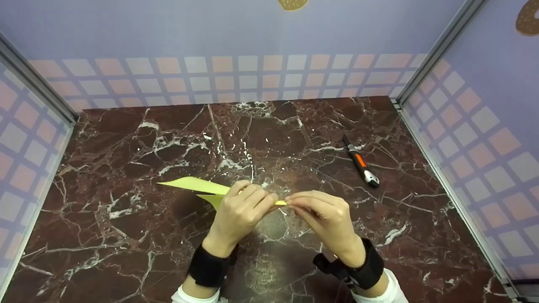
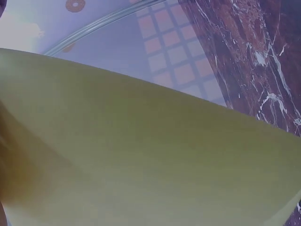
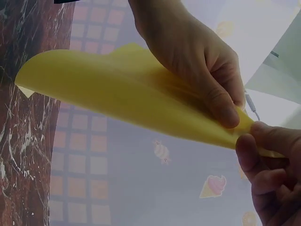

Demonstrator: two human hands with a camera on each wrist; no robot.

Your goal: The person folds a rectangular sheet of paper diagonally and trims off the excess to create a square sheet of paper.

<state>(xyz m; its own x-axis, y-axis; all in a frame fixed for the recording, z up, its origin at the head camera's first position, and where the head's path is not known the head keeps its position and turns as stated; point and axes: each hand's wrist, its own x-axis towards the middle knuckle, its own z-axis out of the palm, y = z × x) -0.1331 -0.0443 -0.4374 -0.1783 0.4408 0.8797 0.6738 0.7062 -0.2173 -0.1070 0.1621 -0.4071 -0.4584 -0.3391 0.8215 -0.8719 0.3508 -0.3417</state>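
Observation:
A sheet of yellow paper [image 1: 198, 185], partly folded, is held up over the table between both hands. Its loose end spreads out to the left, while the narrow folded end lies between the hands. My left hand [image 1: 244, 210] grips the paper near that folded end, thumb along it in the right wrist view. At the very tip, my right hand [image 1: 326, 214] pinches the fold between thumb and fingers. The yellow paper [image 2: 155, 141] fills most of the left wrist view and hides the left fingers there. In the right wrist view, the paper [image 3: 103, 89] bends in a loose curve.
A utility knife [image 1: 362, 164] with a black and orange handle lies on the dark marbled table [image 1: 126, 252], right of the hands. Small white scraps or flecks seem scattered behind the paper. Patterned panels [image 1: 227, 33] wall the back and both sides.

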